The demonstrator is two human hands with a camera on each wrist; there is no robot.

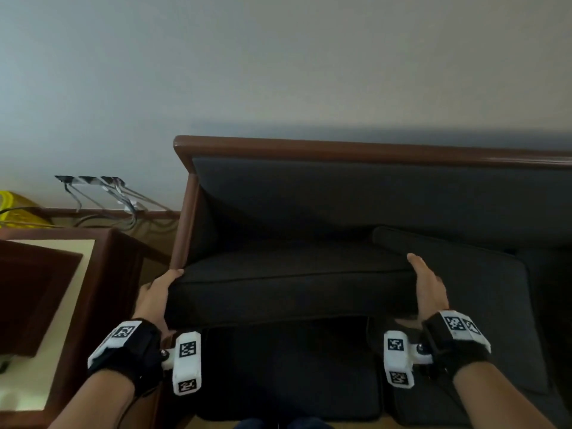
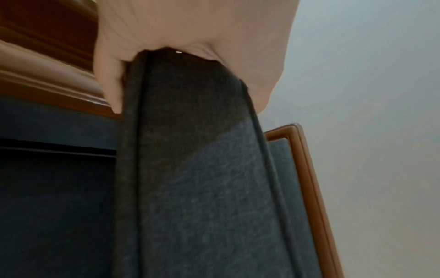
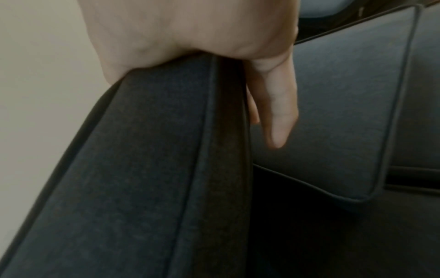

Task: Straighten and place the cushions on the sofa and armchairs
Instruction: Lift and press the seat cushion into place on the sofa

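A dark grey piped cushion (image 1: 291,286) is held up over the left seat of the wood-framed sofa (image 1: 340,150), tilted toward its back. My left hand (image 1: 158,292) grips the cushion's left edge (image 2: 190,150), thumb on top and fingers underneath. At the cushion's right edge (image 3: 142,169) my right hand (image 1: 428,286) holds on the same way, thumb over the top face. A second dark cushion (image 1: 483,292) lies askew on the seat to the right, partly under the held one, also seen in the right wrist view (image 3: 345,112).
A wooden side table (image 1: 62,289) with a pale top stands left of the sofa. Cables (image 1: 102,193) hang from the wall behind it, beside something yellow (image 1: 15,205). The sofa's wooden left arm (image 1: 185,218) stands close to my left hand.
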